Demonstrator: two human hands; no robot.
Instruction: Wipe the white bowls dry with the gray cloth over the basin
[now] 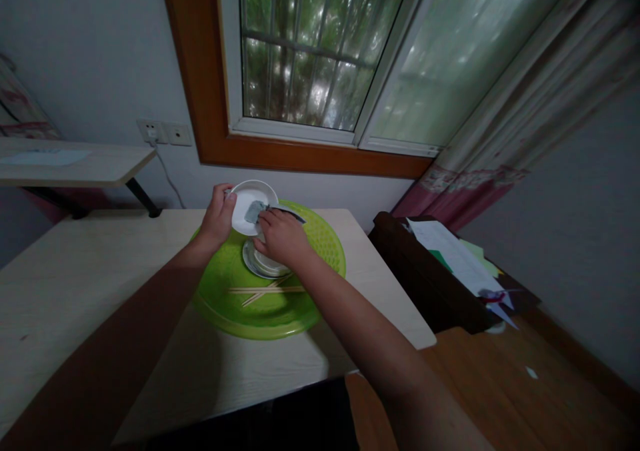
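My left hand [218, 214] grips the rim of a white bowl [241, 219], which is tilted so its inside faces me. Pressed against the inside of that bowl is a grey-blue cloth [255, 211], held under the bent fingers of my right hand [281, 236]. A dark strip [295, 216] shows just beyond the right hand; I cannot tell whether it belongs to the cloth. Below the bowl, a stack of white dishes [254, 264] sits in a green plastic basin [225, 318], partly hidden by my right hand. Wooden chopsticks [265, 291] lie crossed in the basin, nearer to me.
The basin stands on a pale wooden table [165, 258]. A raised shelf [110, 164] is at the left, and a power cord [167, 174] hangs from a wall socket [150, 131]. Right of the table, papers [450, 251] lie on a dark brown piece of furniture [410, 271].
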